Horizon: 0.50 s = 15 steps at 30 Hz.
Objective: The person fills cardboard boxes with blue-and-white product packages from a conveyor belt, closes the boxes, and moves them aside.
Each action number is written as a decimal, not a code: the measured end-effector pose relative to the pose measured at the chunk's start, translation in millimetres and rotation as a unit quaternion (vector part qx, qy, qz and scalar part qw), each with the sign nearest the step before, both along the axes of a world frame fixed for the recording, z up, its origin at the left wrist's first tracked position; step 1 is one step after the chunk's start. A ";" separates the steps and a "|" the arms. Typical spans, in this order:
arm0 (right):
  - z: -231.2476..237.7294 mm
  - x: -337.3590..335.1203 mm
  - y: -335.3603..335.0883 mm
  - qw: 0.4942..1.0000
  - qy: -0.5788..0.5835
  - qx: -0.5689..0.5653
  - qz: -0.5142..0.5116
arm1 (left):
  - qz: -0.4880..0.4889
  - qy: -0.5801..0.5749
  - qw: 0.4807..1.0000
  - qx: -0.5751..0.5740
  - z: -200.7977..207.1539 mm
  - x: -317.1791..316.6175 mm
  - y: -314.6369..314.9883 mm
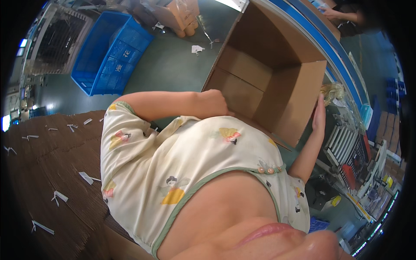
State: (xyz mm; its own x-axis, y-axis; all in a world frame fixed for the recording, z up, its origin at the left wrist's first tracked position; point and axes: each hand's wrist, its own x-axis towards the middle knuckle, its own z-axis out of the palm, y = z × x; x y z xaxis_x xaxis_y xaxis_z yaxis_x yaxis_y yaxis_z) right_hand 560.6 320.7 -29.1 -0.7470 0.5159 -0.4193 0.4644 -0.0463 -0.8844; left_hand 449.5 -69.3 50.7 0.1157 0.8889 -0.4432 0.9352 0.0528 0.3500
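A large open cardboard box (294, 102) is tilted in front of my body, its bare brown inside facing me. My left hand (214, 104) is closed at the box's near left edge, with its fingers curled and their tips partly hidden. On the other side, my right hand (320, 115) lies flat along the outside of the right wall, fingers stretched upward. The box's near lower edge runs close to my patterned shirt (195, 147).
A blue plastic crate (108, 56) stands on the green floor at the far left. Stacked brown cardboard (47, 173) with white ties lies at the left. A blue-edged conveyor (312, 26) passes behind the box. Another person's hand (333, 14) shows at the far right, above a roller machine (344, 143).
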 end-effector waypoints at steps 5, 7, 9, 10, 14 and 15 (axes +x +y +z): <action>5.5 -36.8 -48.7 0.838 -0.190 0.512 0.019 | 0.044 -0.200 0.975 0.087 10.8 -65.5 6.3; 3.5 -42.7 -55.7 0.834 -0.203 0.513 0.021 | 0.184 -0.130 0.926 0.303 10.3 -93.5 10.8; 3.8 -47.8 -55.1 0.828 -0.194 0.525 0.023 | 0.386 0.232 0.747 0.489 -4.4 -105.4 26.4; 2.9 -48.3 -53.3 0.825 -0.193 0.530 0.034 | 0.505 0.061 0.783 0.359 -33.8 -113.0 23.3; -8.3 -35.4 -42.9 0.832 -0.152 0.534 0.005 | 0.560 -0.257 0.736 0.281 -100.7 -168.0 -35.2; -10.7 -29.1 -38.8 0.833 -0.153 0.532 0.000 | 0.526 -0.528 0.616 0.257 -105.4 -182.4 -58.4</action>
